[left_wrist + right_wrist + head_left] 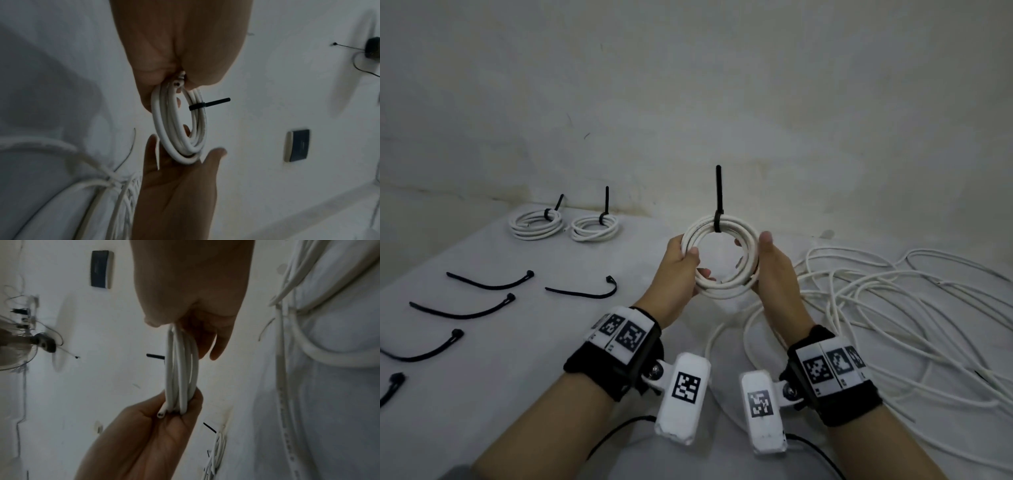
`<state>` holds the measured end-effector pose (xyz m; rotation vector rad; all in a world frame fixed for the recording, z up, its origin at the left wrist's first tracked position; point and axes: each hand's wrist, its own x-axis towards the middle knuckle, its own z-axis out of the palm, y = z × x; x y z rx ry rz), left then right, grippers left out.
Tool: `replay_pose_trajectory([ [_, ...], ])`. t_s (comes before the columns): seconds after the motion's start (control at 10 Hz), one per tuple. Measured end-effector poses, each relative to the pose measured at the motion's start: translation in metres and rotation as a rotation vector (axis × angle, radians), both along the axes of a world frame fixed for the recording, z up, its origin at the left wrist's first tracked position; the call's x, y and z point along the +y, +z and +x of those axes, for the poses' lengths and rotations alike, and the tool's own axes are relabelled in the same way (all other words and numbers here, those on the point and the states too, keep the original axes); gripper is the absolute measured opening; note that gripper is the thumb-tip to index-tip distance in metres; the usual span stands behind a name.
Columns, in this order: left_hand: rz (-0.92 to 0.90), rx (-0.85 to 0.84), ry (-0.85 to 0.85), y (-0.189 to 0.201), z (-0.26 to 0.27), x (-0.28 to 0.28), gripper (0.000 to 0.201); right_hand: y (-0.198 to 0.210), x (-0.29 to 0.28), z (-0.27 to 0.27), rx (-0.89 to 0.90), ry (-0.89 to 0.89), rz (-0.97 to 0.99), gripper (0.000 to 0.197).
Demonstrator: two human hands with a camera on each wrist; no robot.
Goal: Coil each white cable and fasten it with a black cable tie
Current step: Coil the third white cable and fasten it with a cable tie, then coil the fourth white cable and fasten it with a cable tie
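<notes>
Here the table (482, 342) is carrying everything: a loose tangle of white cable (893, 308) is sprawling over its right side, two finished coils (536, 221) are lying at the far left edge near the wall, each with a tie tail sticking up, and five spare black ties (582, 291) are lying spread over the left half.

Above the middle of the table, both hands are holding up the third coil (722, 260) — a ring standing upright, facing the person. The left hand (681, 270) is gripping the ring's left side, thumb over the front and fingers curled through the hole. The right hand (774, 270) is cradling the right side, thumb upright along the outside and fingertips reaching round behind; the left wrist view is showing its fingers fairly straight, propping rather than clenching.

The black tie (718, 212) is sitting closed round the top of the ring, its tail pointing straight up. So this coil looks fastened, and the likely next move is setting it down with the other two. They are lying away to the left and farther back — nearer the left hand, which already has the firmer hold. A cut cable end (161, 413) is poking out beside the left fingers.
</notes>
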<state>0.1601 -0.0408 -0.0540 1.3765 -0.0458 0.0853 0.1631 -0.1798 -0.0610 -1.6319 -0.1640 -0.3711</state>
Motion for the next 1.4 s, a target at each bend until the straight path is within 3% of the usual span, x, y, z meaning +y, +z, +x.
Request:
replay_pose_trajectory([
  [0.1, -0.006, 0.035, 0.038, 0.005, 0.031, 0.016, 0.022, -0.014, -0.003, 0.01, 0.018, 0.017, -0.086, 0.047],
  [0.3, 0.141, 0.166, 0.144, 0.003, 0.105, 0.05, 0.035, -0.035, -0.003, 0.025, -0.065, 0.089, -0.507, 0.016],
  [0.5, 0.273, 0.316, 0.132, -0.01, 0.167, 0.076, 0.044, -0.055, -0.011, 0.033, -0.011, 0.187, -0.814, 0.028],
  [0.6, 0.41, 0.314, 0.102, -0.014, 0.185, 0.082, 0.043, -0.059, -0.01, 0.036, -0.007, 0.198, -0.83, 0.027],
  [0.7, 0.482, 0.33, 0.184, -0.016, 0.192, 0.084, 0.041, -0.06, -0.008, 0.036, -0.035, 0.205, -0.821, 0.025],
  [0.8, 0.855, 0.354, 0.11, 0.006, 0.185, 0.077, 0.033, -0.059, -0.009, 0.036, -0.041, 0.21, -0.795, 0.022],
  [0.9, 1.073, 0.298, 0.137, 0.013, 0.19, 0.073, 0.035, -0.058, -0.008, 0.035, -0.042, 0.201, -0.781, 0.021],
  [1.0, 1.322, 0.244, 0.095, 0.004, 0.196, 0.071, 0.06, -0.059, -0.008, 0.035, -0.039, 0.192, -0.759, 0.019],
  [1.1, 1.378, 0.26, 0.068, -0.006, 0.189, 0.065, 0.089, -0.059, -0.007, 0.035, -0.045, 0.185, -0.74, 0.018],
  [1.2, 1.421, 0.254, 0.045, -0.014, 0.192, 0.064, 0.1, -0.059, -0.007, 0.035, -0.055, 0.184, -0.735, 0.017],
  [1.4, 1.527, 0.269, 0.088, -0.018, 0.196, 0.066, 0.086, -0.059, -0.006, 0.036, -0.028, 0.182, -0.726, 0.016],
])
